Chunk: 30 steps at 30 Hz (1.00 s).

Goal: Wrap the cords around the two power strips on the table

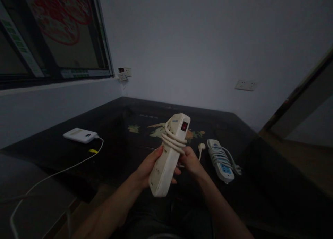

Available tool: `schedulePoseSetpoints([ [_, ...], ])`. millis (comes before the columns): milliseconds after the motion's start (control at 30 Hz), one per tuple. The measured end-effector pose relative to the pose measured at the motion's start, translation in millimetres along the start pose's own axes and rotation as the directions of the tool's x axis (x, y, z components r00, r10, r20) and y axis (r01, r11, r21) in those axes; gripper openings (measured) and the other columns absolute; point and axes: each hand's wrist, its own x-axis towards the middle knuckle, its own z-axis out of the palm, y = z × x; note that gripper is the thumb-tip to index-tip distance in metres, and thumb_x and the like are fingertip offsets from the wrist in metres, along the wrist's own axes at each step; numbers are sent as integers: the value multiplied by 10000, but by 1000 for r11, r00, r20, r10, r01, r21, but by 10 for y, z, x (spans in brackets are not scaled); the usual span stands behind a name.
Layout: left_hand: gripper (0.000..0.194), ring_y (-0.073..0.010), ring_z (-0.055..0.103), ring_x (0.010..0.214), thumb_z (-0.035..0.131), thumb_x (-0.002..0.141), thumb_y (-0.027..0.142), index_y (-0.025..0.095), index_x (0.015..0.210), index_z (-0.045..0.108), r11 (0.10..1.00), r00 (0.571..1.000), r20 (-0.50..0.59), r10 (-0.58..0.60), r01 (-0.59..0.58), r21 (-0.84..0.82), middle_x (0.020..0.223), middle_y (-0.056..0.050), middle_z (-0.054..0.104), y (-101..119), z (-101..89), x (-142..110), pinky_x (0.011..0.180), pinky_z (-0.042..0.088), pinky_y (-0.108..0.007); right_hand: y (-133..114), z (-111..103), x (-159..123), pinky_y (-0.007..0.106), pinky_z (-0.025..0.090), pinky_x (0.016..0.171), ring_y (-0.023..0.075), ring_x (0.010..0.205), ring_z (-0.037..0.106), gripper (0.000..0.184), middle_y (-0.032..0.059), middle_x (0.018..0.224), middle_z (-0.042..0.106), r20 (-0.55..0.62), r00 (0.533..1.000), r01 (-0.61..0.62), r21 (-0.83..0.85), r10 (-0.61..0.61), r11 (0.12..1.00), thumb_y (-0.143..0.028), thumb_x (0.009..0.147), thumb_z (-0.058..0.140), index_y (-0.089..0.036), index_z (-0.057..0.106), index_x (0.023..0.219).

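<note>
A white power strip [166,166] with a dark red switch at its upper end is held tilted above the dark table. My left hand [149,167] is closed around its lower half, thumb on the socket face and fingertips showing past the far side. Several turns of the strip's cord [173,141] wrap its upper part. At the right side of these turns, my right hand [191,161] is closed on the cord. The cord's plug [201,147] hangs or lies just beyond that hand; which one I cannot tell.
A second power strip [221,162], wound with its own cord, lies on the table at the right. At the left is a white power bank [80,135] with a cable running to the lower left. Wall sockets [246,85] are at the back, and a window [59,30] is at the left.
</note>
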Motion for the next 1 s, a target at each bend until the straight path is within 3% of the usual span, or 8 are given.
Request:
schedulePoseSetpoints([
  [100, 383, -238, 707, 685, 591, 830, 452, 169, 1087, 557, 992, 987, -151, 62, -44, 117, 838, -77, 712, -46, -54, -15, 575, 590, -371, -40, -57, -12, 203, 258, 418, 73, 430, 355, 605, -29, 455, 426, -34, 999, -25, -62, 23, 998, -740, 654, 579, -152, 524, 520],
  [200, 499, -232, 696, 626, 626, 766, 540, 164, 1085, 546, 980, 969, -245, 22, 28, 196, 771, -76, 705, -58, -87, -29, 536, 575, -347, -64, -68, -50, 212, 280, 438, 80, 443, 369, 587, -22, 471, 450, 25, 998, -61, -88, 64, 994, -720, 665, 586, -156, 517, 518],
  [333, 619, -201, 655, 501, 533, 733, 692, 121, 965, 589, 979, 922, -372, -107, 162, 120, 630, -69, 673, -77, -158, -32, 432, 521, -273, -76, -69, -79, 214, 264, 439, 79, 444, 340, 584, -38, 447, 398, -6, 999, -52, -170, 51, 984, -708, 663, 594, -162, 493, 481],
  [433, 626, -175, 636, 464, 488, 746, 715, 114, 884, 597, 986, 900, -419, -120, 159, 59, 616, -61, 666, -104, -230, -41, 404, 498, -243, -81, -93, -93, 220, 257, 453, 82, 456, 332, 596, -38, 450, 382, -39, 999, -40, -229, 32, 973, -707, 689, 569, -165, 472, 458],
  [567, 572, -172, 644, 479, 549, 738, 677, 125, 884, 578, 990, 933, -351, -83, 117, 79, 625, -47, 663, -126, -284, -77, 407, 500, -232, -46, -141, -147, 233, 281, 490, 96, 483, 365, 613, -22, 484, 417, 10, 1000, -1, -207, 3, 978, -726, 734, 502, -164, 506, 487],
  [767, 502, -149, 636, 467, 687, 701, 548, 183, 997, 511, 972, 962, -238, 132, -79, 221, 684, -3, 663, -44, -262, -94, 372, 477, -193, 34, -174, -214, 223, 254, 495, 85, 495, 327, 558, -34, 536, 405, 44, 997, -58, -143, 65, 988, -654, 818, 464, -150, 556, 599],
  [900, 473, -152, 637, 471, 677, 724, 520, 168, 993, 512, 953, 974, -155, 164, -116, 279, 704, -30, 672, 47, -256, -119, 354, 470, -179, -33, -180, -220, 212, 214, 459, 73, 473, 287, 538, -50, 528, 359, 124, 982, -123, -142, 141, 982, -635, 827, 467, -147, 544, 616],
  [1000, 448, -170, 638, 463, 679, 729, 502, 162, 970, 513, 936, 986, -38, 164, -144, 321, 681, -41, 672, 91, -221, -167, 352, 487, -203, -101, -222, -215, 201, 266, 474, 77, 506, 347, 500, -36, 561, 419, 175, 976, -95, -198, 131, 976, -602, 828, 495, -145, 551, 632],
])
